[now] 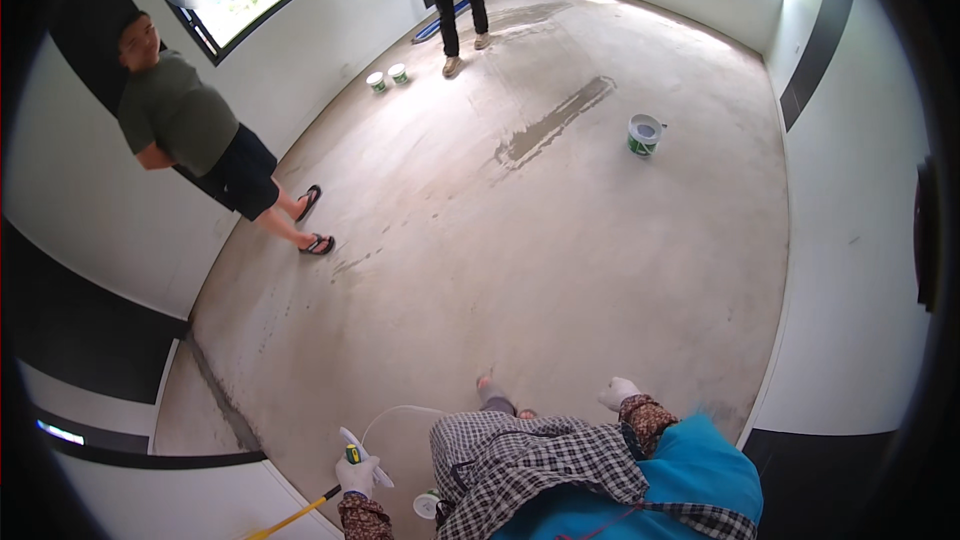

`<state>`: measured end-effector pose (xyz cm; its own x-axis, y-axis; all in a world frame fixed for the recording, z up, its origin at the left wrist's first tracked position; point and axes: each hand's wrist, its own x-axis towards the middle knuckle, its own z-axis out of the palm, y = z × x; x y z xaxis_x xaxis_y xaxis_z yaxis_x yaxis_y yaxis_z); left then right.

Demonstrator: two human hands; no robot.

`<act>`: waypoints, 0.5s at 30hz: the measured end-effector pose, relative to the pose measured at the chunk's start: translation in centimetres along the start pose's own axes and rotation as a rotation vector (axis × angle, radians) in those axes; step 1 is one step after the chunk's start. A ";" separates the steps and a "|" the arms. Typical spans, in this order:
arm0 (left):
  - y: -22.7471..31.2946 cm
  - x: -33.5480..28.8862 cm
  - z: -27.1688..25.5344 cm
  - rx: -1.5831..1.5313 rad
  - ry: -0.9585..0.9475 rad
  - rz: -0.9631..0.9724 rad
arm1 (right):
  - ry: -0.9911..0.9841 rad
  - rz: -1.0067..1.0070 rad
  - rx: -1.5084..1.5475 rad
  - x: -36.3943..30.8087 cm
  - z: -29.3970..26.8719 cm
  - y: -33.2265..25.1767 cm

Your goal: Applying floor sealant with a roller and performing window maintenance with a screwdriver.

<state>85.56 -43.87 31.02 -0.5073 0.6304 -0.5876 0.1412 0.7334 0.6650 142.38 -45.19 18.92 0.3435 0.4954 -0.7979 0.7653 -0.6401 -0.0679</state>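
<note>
My left hand [357, 476], in a white glove, is closed around a yellow-and-green handle [352, 454] at the lower left. Beside that handle is a white, flat-looking piece [348, 436]; whether they are one tool is too small to tell. A thin white cord [400, 408] arcs from there toward my checked apron [520, 455]. Just behind the wrist ends a yellow pole [295, 517] with a dark tip. My right hand [618, 393], also gloved, is curled closed beside my body, its fingers partly hidden. A small white tub [427, 504] stands near my left forearm.
A white-and-green bucket [644, 144] stands right of a wet grey patch [550, 128] on the concrete floor. Two small tubs [387, 78] sit by the left wall. One person [190, 110] stands at the left, another [457, 0] at the back. A dark strip [220, 390] crosses the doorway floor.
</note>
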 end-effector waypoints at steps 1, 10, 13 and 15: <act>2.0 0.0 0.4 0.088 -0.047 -0.032 | 0.006 0.009 0.012 -0.2 0.5 0.1; 1.8 8.4 4.1 0.162 -0.123 0.108 | 0.024 0.103 0.217 -2.0 1.3 1.7; 3.4 10.8 6.4 0.263 -0.137 0.054 | 0.066 0.157 0.347 -2.8 2.7 4.2; 4.0 13.3 8.0 0.329 -0.142 0.013 | 0.113 0.145 0.400 -3.5 2.9 4.5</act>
<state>86.20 -30.52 22.18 -0.3837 0.6525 -0.6535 0.4251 0.7530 0.5023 143.09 -51.51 19.72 0.5066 0.4306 -0.7469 0.4415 -0.8737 -0.2042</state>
